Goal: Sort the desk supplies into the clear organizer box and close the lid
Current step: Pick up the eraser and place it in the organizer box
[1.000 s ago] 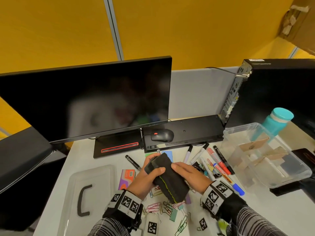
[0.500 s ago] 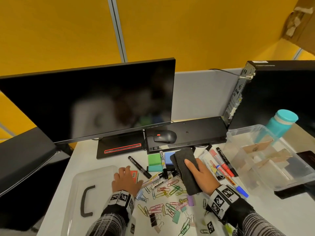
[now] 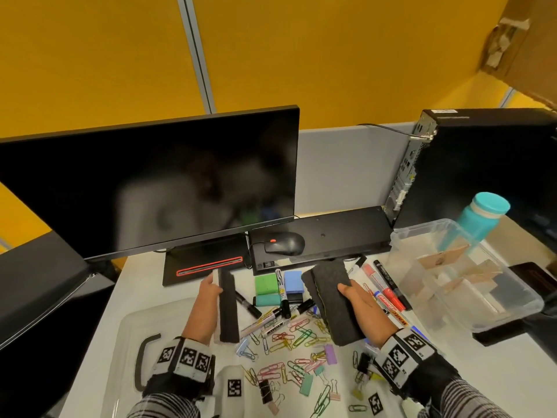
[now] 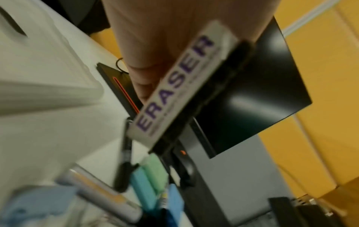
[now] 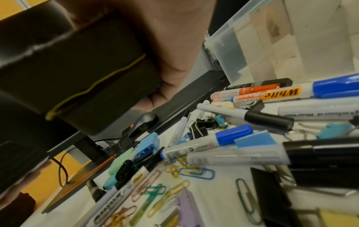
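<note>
Left hand (image 3: 208, 300) pinches a slim eraser (image 3: 228, 306) above the lid (image 3: 126, 330), right hand (image 3: 361, 312) wraps two stacked black erasers (image 3: 331, 300) over the desk (image 3: 340, 381) beside the clear box (image 3: 509, 309), fingers underneath hidden, both wrist views blurred.

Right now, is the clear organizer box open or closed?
Open: the clear plastic organizer box has no lid on; its clear lid lies apart.

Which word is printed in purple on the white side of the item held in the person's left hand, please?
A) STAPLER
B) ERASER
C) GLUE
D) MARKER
B: the left wrist view shows the left hand holding the eraser, with ERASER in purple on its white side.
</note>
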`<state>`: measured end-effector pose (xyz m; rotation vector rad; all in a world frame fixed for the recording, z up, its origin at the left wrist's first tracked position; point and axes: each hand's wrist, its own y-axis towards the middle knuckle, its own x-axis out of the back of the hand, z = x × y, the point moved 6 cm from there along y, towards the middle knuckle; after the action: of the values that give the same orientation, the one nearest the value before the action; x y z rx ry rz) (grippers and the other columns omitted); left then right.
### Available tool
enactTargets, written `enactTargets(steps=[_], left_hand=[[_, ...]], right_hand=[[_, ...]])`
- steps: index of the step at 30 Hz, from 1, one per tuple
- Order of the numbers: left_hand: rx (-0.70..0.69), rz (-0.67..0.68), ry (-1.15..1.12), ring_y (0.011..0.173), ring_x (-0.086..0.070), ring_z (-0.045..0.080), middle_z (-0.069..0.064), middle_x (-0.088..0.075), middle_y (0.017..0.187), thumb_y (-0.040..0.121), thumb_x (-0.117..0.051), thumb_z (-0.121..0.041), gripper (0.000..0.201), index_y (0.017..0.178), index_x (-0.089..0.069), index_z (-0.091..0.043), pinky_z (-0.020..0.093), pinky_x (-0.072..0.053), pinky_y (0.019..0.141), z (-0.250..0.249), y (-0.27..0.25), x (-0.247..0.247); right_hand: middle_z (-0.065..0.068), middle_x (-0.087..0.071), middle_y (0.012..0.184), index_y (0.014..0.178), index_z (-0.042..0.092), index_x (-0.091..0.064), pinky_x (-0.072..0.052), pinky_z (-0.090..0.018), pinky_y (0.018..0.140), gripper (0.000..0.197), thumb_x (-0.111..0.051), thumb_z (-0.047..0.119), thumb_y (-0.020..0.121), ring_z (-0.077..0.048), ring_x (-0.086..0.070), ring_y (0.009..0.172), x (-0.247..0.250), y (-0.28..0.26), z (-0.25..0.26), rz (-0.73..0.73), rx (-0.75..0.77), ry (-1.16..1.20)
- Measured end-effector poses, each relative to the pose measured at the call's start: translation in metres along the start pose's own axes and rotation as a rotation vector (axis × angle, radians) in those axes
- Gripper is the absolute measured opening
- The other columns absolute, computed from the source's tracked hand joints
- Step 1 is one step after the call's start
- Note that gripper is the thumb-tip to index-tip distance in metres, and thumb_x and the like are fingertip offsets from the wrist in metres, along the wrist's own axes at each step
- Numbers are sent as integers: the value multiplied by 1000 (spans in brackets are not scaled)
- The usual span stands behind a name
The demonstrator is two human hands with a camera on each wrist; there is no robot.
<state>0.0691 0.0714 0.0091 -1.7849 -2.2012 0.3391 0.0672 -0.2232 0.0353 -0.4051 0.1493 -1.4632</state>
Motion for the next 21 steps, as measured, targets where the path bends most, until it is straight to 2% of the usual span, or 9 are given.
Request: enactTargets(steps=[1, 3, 6, 10, 14, 15, 16, 19, 21], left_hand=[[10, 41, -114, 93, -59, 28, 17, -59, 109, 94, -38, -31, 37, 126, -46, -15, 46, -51, 80, -8, -4, -8], [47, 116, -292, 82, -62, 29, 17, -64, 97, 98, -36, -31, 30, 114, -55, -15, 40, -53, 69, -21, -16, -29], [60, 228, -416, 84, -63, 28, 20, -64, 105, 99, -30, -25, 34, 116, -57, -14, 38, -54, 68, -33, -26, -68], [-5, 313, -500, 109, -62, 30, 17, -63, 121, 100, -27, -19, 37, 125, -54, -11, 39, -53, 83, -50, -37, -115], [-53, 333, -529, 123, -53, 28, 14, -56, 132, 100, -30, -16, 38, 134, -46, -15, 49, -37, 108, -57, -38, -147], [-33, 347, -510, 123, -53, 27, 12, -57, 132, 100, -31, -18, 37, 134, -46, -18, 49, -35, 109, -58, -40, -187], [-34, 317, -507, 122, -54, 25, 10, -59, 130, 100, -34, -23, 35, 131, -49, -21, 49, -36, 109, -59, -42, -187], [-25, 336, -424, 119, -57, 22, 5, -63, 125, 87, -44, -59, 50, 123, -59, -27, 47, -40, 106, -62, -51, -225], [-127, 312, -281, 126, -49, 15, -2, -52, 137, 80, -46, -69, 68, 136, -46, -30, 36, -42, 104, -66, -48, -227]], right_hand=[[-7, -65, 108, 105, 19, -60, -48, -37, 93, 24, -40, 29, 98, -19, -61, 100, -3, 0, 3, 17, -20, 45], [-7, -67, 109, 111, 17, -60, -50, -36, 89, 28, -38, 28, 98, -20, -63, 100, -12, -1, 12, 71, -31, 111], [-6, -68, 108, 114, 16, -59, -52, -28, 78, 33, -35, 32, 99, -17, -65, 98, -26, -4, 26, 149, -22, 144], [6, -57, 129, 127, 26, -53, -35, -32, 107, 42, -36, 48, 95, -10, -51, 123, -34, -3, 36, 157, 88, 76], [11, -48, 135, 136, 27, -44, -29, -29, 111, 43, -31, 43, 99, -5, -44, 124, -10, 0, 40, 118, 122, 53], [10, -50, 135, 137, 26, -44, -32, -33, 112, 45, -34, 45, 98, -8, -47, 124, 25, 4, 31, 129, 90, 159], [6, -54, 134, 137, 26, -45, -35, -38, 111, 48, -38, 49, 96, -11, -50, 123, 22, 4, 30, 168, 54, 239], [-1, -58, 132, 134, 28, -49, -40, -45, 107, 69, -55, 66, 78, -19, -55, 122, 48, 9, 17, 143, -1, 350], [1, -57, 133, 133, 31, -50, -39, -46, 108, 73, -58, 71, 73, -18, -53, 124, 46, 11, 16, 154, 5, 338]])
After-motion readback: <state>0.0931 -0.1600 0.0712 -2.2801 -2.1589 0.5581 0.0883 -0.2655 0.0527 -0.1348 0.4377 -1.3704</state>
